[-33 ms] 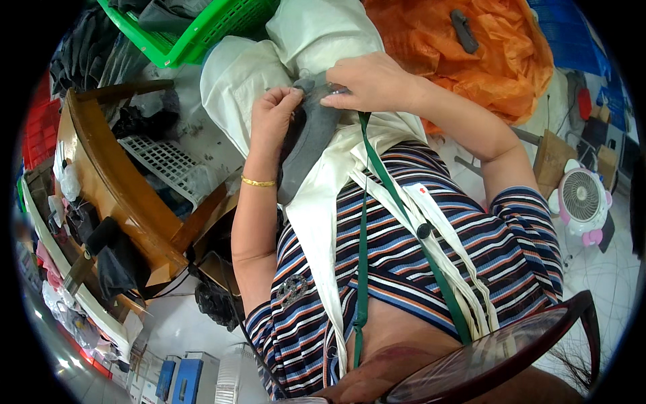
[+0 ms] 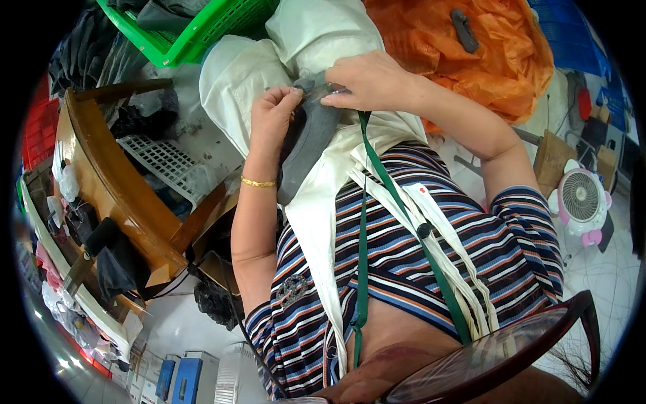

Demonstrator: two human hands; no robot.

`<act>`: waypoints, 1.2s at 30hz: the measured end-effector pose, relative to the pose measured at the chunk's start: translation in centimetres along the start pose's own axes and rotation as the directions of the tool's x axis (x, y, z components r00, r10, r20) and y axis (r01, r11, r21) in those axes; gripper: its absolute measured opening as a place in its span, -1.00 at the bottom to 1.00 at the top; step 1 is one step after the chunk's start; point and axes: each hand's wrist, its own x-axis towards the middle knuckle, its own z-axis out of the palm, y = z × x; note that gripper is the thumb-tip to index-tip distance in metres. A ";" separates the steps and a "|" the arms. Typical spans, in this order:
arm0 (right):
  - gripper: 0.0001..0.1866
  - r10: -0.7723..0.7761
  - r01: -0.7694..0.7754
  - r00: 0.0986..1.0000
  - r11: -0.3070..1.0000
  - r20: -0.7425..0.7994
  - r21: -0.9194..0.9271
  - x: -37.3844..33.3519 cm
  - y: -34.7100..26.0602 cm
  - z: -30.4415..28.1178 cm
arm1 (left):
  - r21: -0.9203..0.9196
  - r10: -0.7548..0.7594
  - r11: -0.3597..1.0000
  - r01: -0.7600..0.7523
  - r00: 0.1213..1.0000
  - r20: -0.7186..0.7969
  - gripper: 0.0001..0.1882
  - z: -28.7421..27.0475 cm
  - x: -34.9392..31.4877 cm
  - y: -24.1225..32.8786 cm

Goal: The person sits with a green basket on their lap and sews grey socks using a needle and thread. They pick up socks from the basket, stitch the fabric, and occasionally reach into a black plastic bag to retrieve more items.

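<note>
A long grey cloth piece (image 2: 315, 135), thick and soft-looking with a darker inner side, lies across my lap on white cloth (image 2: 232, 81). At its far end my left hand (image 2: 274, 111) pinches the edge between thumb and fingers. Close by on the right, my right hand (image 2: 370, 82) is closed around a small tool (image 2: 338, 89) with a metal glint. Most of that tool is hidden in the fingers, so its kind cannot be made out. Its visible end meets the cloth near the left fingertips. A green strap (image 2: 367, 135) hangs below the right wrist.
A green plastic basket (image 2: 171, 50) holding grey cloth stands at the far left. An orange sheet (image 2: 498, 74) bears a small grey piece (image 2: 464, 30) at the far right. Left are a brown wooden frame (image 2: 111, 182) and a white grid crate (image 2: 165, 161); right, a fan (image 2: 582, 195).
</note>
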 end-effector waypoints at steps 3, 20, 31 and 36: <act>-0.57 -0.014 0.015 1.000 0.995 0.003 -0.098 0.9 -0.2 0.2 | 0.008 0.004 1.000 -0.004 1.000 0.008 -0.85 -0.2 0.1 -0.1; -0.58 -0.039 0.042 0.999 0.983 0.017 -0.176 2.0 -0.4 0.6 | 0.007 -0.007 1.000 0.007 1.000 -0.005 -0.85 -0.1 0.2 0.3; -0.44 -0.069 0.075 0.943 0.997 0.326 -0.004 -0.7 -2.0 -2.2 | 0.170 0.048 0.985 -0.034 0.996 -0.073 -0.81 -1.0 -0.9 1.0; -0.52 0.086 -0.047 0.995 0.864 -0.056 0.501 -1.6 -1.1 -0.2 | 0.334 0.296 0.898 -0.286 0.955 0.020 -0.86 1.6 -3.0 3.8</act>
